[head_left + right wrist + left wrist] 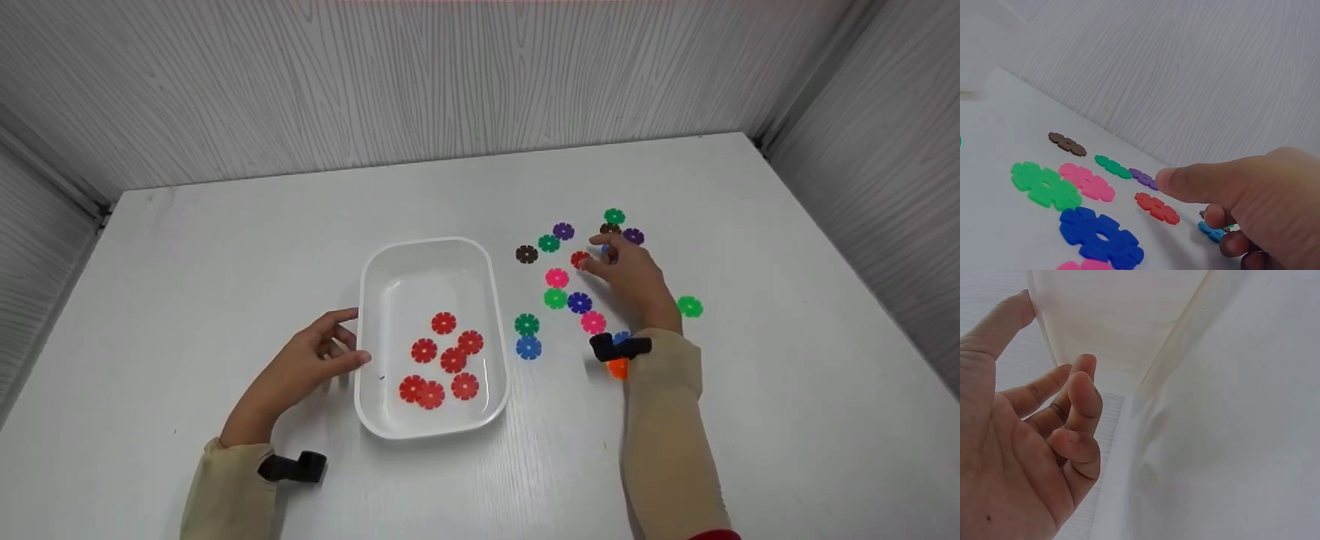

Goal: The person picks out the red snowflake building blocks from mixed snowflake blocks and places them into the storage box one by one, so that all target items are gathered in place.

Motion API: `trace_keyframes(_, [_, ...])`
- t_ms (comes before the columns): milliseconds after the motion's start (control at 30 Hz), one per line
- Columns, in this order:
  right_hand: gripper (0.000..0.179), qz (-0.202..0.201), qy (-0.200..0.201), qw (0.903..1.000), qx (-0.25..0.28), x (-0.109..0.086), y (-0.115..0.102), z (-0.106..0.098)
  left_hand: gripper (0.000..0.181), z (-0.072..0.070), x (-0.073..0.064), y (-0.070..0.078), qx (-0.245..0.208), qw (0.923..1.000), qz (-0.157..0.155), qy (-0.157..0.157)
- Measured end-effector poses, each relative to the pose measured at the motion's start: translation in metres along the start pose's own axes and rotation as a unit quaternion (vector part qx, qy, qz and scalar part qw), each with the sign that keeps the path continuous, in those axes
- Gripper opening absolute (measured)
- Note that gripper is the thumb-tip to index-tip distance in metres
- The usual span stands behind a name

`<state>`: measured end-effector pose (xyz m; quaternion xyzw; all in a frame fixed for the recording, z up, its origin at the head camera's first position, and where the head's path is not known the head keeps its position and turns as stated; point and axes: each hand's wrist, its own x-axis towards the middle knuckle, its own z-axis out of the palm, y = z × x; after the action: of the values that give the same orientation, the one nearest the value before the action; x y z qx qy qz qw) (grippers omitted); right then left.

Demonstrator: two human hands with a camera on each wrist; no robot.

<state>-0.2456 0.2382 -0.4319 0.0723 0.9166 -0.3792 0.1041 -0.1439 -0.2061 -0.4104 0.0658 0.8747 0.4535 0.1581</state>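
Observation:
A white tray (375,300) holds several red snowflake discs (443,323) on its floor. At its left side, my left hand (304,367) touches the rim with thumb and index finger; in the left wrist view, the other fingers (1085,396) bend loosely and hold nothing. My right hand (634,274) is over the scattered discs, thumb and index finger spread apart. Just by its thumb lies a single red disc (1157,208), flat on the table, with nothing pinched. Part of a blue disc (1213,232) shows beneath the right fingers.
Loose discs lie right of the tray: brown (527,254), purple (563,231), pink (556,277), dark blue (579,302) and light green (690,306) among them. An orange disc (618,368) is partly under the right wrist. A grey wood-grain panel (420,82) stands behind the table.

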Motion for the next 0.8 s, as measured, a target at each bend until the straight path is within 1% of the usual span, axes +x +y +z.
trace_keyframes(133, [0.057,-0.001,-0.002,0.9993,-0.037,0.000,-0.003,0.003,0.067,-0.001,-0.001,0.000,-0.002,1.0000,0.004,-0.004])
trace_keyframes(233, [0.056,0.000,-0.003,0.9987,-0.050,-0.001,-0.005,0.005,0.068,-0.001,0.000,0.000,-0.005,0.9999,0.007,-0.006])
trace_keyframes(367, [0.053,0.008,-0.004,0.9990,-0.043,-0.002,-0.007,0.006,0.067,-0.002,0.000,0.001,-0.004,1.0000,0.006,-0.006])
trace_keyframes(600, [0.045,0.033,-0.008,0.9993,-0.016,-0.004,-0.010,0.009,0.066,-0.001,-0.001,0.001,0.003,1.0000,-0.006,-0.003])
trace_keyframes(800, [0.040,0.035,-0.005,0.9993,-0.016,-0.007,-0.010,0.009,0.066,-0.001,0.000,0.001,0.001,1.0000,-0.007,-0.006])
